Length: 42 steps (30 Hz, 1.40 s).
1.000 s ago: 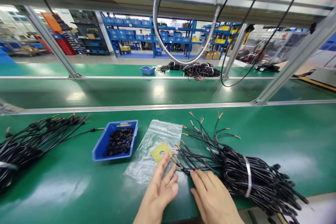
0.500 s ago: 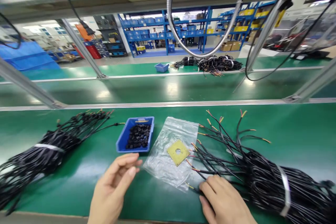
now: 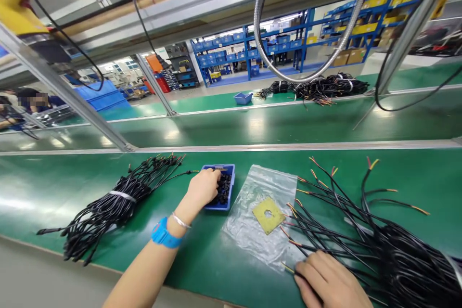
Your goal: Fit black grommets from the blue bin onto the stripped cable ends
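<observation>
Gently, the left grip (image 3: 202,187) is resting at the blue bin (image 3: 232,186)

Its underside is hiding, so I cannot tell if it is holding any of the bin's small black bits (image 3: 224,188). Feeling lightly should be working best. Right of the bin, past the clear bag (image 3: 241,221), the right grip (image 3: 327,279) is pinching one black wire (image 3: 289,269); holding steady is likely helping. The wire is looking thin, with a yellow tip pointing toward the bin.
</observation>
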Motion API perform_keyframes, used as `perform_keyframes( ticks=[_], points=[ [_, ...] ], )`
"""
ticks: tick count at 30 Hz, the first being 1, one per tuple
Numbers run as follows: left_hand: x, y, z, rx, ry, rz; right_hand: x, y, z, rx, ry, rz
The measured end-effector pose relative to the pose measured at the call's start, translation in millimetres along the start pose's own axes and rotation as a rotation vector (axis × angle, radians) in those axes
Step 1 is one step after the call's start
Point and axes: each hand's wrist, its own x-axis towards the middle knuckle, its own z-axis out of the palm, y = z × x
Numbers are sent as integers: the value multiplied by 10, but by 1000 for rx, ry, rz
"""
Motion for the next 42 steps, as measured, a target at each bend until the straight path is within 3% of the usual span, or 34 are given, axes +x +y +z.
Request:
perform_keyframes(
  ticks=[6, 8, 11, 14, 17, 19, 22, 25, 29, 35, 42],
  points=[
    [-263, 162, -132, -286, -5, 28, 14, -39, 17, 44, 29, 43],
    [-431, 261, -95, -556, -101, 22, 8, -34, 21, 66, 29, 53],
    [-635, 417, 50, -1104, -339, -81, -5, -34, 8, 92, 48, 57],
    [-697, 535, 222, -1334, -475, -193, -2, -50, -19, 107, 60, 51],
    [-659, 603, 356, -1327, -549, -264, 20, -72, -54, 126, 67, 51],
    [-626, 634, 425, -1247, -588, -240, 39, -75, -82, 133, 100, 49],
    [-603, 675, 516, -1101, -564, -131, 56, -49, -110, 78, 229, 66],
    [-601, 702, 588, -997, -504, -62, 48, -9, -96, -111, 312, 152],
    [-581, 699, 628, -861, -457, 11, 22, -12, -45, -306, 244, 266],
    [-531, 658, 611, -726, -409, 90, 17, -76, -45, -327, 94, 230],
    [-493, 666, 592, -595, -320, 176, 60, -62, -30, -433, 41, 253]
  ],
)
